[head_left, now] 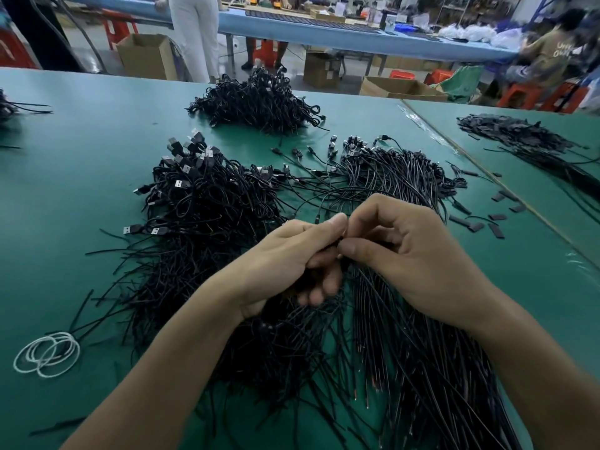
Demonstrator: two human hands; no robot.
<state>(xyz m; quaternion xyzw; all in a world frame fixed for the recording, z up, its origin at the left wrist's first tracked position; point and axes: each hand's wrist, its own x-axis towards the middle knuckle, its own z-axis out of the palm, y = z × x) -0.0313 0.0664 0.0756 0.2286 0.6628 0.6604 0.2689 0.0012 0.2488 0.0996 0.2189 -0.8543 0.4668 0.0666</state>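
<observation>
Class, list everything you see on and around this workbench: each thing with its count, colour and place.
table: one, green, fills the foreground
USB cable pile: one, black, left of centre
far cable pile: one, black, back centre
loose cables: many, black, under and in the hands
loops: several, white, near left corner
flat pieces: several, black, right by the table seam
cardboard boxes: several, brown, floor behind table
left hand: grips a bunch of loose cables
right hand: pinches cables beside the left thumb

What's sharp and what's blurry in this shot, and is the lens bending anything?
Head view: left hand, right hand and the thin black cables they pinch are sharp; head view, upper right: the seated person is blurred; head view: the green table's edges slant and splay, wide-angle; light is even, shadows soft.
</observation>
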